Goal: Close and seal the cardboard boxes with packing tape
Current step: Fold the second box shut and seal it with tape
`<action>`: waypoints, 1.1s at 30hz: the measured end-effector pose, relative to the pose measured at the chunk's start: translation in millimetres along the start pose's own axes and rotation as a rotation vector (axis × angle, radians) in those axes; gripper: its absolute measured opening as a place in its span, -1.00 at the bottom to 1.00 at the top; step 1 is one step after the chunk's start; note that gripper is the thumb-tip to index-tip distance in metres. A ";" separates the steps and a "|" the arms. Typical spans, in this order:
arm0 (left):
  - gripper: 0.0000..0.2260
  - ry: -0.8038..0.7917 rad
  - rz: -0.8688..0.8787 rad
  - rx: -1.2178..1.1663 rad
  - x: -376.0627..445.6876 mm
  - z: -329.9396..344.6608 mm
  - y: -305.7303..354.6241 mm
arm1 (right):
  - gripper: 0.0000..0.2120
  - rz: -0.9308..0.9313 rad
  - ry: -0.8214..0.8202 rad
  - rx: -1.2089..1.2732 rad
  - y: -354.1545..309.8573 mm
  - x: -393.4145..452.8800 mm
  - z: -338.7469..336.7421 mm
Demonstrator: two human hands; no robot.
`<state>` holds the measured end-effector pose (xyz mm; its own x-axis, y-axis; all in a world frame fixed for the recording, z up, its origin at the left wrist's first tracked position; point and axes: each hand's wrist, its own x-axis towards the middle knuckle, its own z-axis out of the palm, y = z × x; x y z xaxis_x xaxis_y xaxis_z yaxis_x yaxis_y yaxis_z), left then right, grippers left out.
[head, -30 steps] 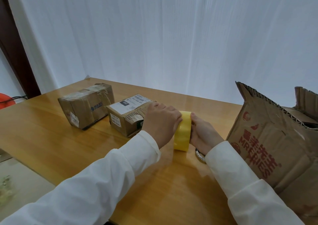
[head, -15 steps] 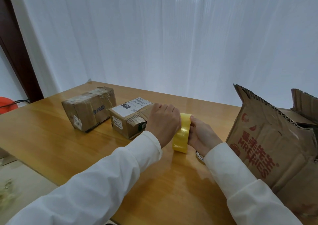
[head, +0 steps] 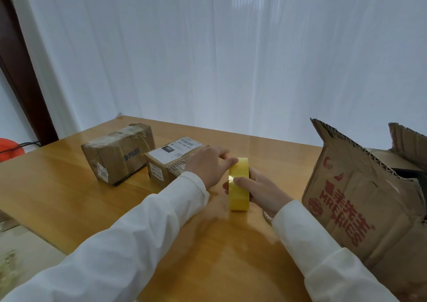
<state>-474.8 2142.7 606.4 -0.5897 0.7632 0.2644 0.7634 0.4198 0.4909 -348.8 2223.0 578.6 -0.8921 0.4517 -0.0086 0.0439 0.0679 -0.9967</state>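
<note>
So the yellow roll of packing tape (head: 239,184) is standing on its edge on the shiny wooden table (head: 69,193), pretty much centre, near side. The right hand (head: 263,189) grasps it from the right, thumb wrapped over the roll's outer band and the rest of the fingers behind it. The left hand (head: 209,165) is just left of the roll with fingers stretched out fairly straight, fingertips touching the top edge of the tape, not clamped round anything. Both arms are in white sleeves.

Right behind the left hand sits a small brown cardboard box with a white shipping label (head: 171,160) on top; the hand hides its right end. Just left of that, a second small brown cardboard box wrapped in old clear tape (head: 117,152). Over on the right edge, a big worn cardboard box with red print (head: 360,200), flaps standing up and open. White curtain (head: 231,54) across the far side.
</note>
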 end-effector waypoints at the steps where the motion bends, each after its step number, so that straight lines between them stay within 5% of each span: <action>1: -0.66 -0.005 -0.015 -0.013 0.1 0.1 0.3 | -0.84 0.000 -0.002 0.005 0.1 0.1 -0.2; 14: -0.90 0.109 -0.005 0.075 -5.0 -11.7 9.6 | -0.78 0.055 0.009 -0.089 1.3 3.2 -3.0; 22: -0.70 0.131 0.077 0.457 -13.2 -3.3 10.0 | -0.79 0.036 0.017 -0.232 -0.8 2.2 3.7; 28: -0.75 -0.163 -0.208 -0.140 -7.5 -11.6 -2.1 | -0.77 0.016 -0.014 -0.221 0.2 3.6 5.0; 33: -0.66 -0.074 -0.175 -0.259 -8.6 -4.1 -3.0 | -0.84 -0.002 0.046 -0.238 -0.1 3.7 4.3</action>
<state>-473.1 2132.9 606.1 -0.6778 0.7284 0.1006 0.5539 0.4158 0.7213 -354.1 2220.9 578.3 -0.8710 0.4913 0.0024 0.1521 0.2744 -0.9495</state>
